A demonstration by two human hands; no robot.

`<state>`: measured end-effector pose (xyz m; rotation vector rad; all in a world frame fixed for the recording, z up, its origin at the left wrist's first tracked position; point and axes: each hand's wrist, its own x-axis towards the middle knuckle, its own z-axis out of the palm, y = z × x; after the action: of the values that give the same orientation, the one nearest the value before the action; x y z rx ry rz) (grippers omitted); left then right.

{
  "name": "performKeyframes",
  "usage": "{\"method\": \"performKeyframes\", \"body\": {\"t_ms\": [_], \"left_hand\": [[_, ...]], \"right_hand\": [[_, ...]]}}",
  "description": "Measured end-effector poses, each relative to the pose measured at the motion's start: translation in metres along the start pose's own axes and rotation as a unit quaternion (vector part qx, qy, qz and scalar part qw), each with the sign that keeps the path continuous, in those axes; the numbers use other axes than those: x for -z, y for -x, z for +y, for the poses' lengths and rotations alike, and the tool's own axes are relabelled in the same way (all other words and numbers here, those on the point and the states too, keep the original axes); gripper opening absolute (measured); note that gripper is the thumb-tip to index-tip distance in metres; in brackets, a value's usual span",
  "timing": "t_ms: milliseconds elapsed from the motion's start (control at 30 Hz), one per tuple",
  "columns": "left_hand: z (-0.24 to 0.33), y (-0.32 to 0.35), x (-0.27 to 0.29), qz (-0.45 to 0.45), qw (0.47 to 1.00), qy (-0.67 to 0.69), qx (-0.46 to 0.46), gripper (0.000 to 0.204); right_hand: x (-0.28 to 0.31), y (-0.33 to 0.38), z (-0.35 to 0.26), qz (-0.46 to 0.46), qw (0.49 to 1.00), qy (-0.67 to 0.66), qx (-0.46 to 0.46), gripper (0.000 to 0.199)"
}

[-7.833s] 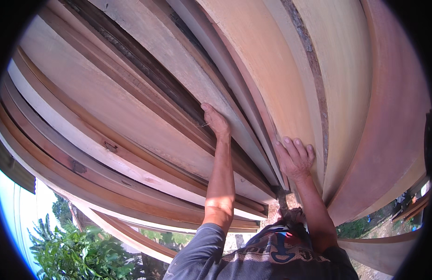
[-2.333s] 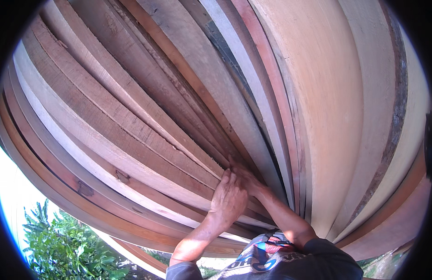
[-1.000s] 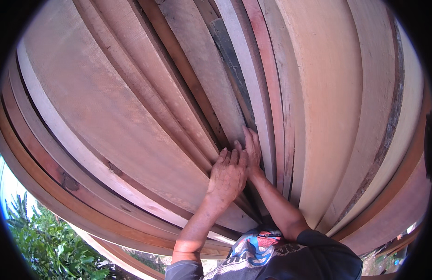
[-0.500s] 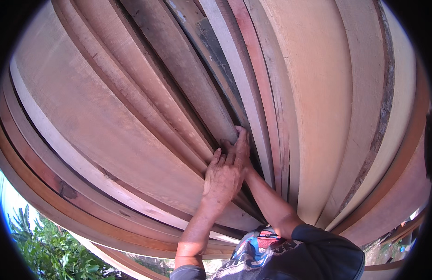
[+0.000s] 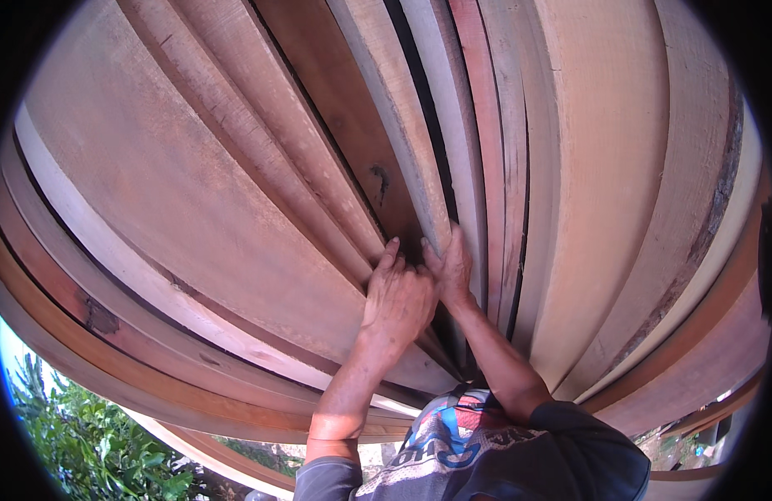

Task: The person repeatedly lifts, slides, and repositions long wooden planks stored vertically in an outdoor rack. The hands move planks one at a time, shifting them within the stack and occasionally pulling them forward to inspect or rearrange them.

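the grey weathered plank (image 5: 403, 125) stands on edge in the middle of the leaning stack of boards (image 5: 194, 192), and looks long, stiff, heavy and rough-sawn, so it is best gripped by its narrow edge near the lower end. the left hand (image 5: 396, 302) lies flat, fingers nearly straight and pressed to the boards just left of that edge, clasping nothing. the right hand (image 5: 451, 269) curls its fingers around the plank's edge, forearms raised side by side.

Reddish-brown and pale grey planks (image 5: 236, 192), one dark-stained plank (image 5: 353, 117), green foliage (image 5: 77, 434).
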<state>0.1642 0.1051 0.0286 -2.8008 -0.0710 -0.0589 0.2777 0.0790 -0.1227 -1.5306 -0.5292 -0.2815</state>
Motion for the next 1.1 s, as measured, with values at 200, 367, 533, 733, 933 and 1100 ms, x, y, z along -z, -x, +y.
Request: {"method": "performKeyframes", "body": {"t_ms": [200,367,533,733,933,1100], "left_hand": [[0.001,0.001,0.006,0.007,1.0,0.018,0.005,0.034],[0.001,0.001,0.007,0.004,1.0,0.013,0.002,0.034],[0.0,0.001,-0.004,0.062,0.998,0.015,0.001,0.036],[-0.002,0.002,-0.008,0.093,0.996,-0.014,-0.009,0.037],[-0.004,0.0,-0.005,0.097,0.994,0.057,-0.01,0.025],[-0.003,0.0,-0.008,0.113,0.99,0.087,-0.003,0.023]], "right_hand": [[0.011,0.0,-0.007,-0.006,0.999,0.022,-0.022,0.047],[0.01,-0.017,-0.014,-0.072,0.994,-0.053,-0.062,0.05],[0.005,-0.032,0.001,-0.214,0.973,-0.024,-0.085,0.052],[-0.013,-0.015,0.039,-0.218,0.973,0.072,-0.039,0.085],[-0.006,-0.011,0.077,-0.297,0.934,0.195,-0.021,0.073],[0.005,-0.011,0.068,-0.324,0.923,0.201,-0.057,0.043]]}}
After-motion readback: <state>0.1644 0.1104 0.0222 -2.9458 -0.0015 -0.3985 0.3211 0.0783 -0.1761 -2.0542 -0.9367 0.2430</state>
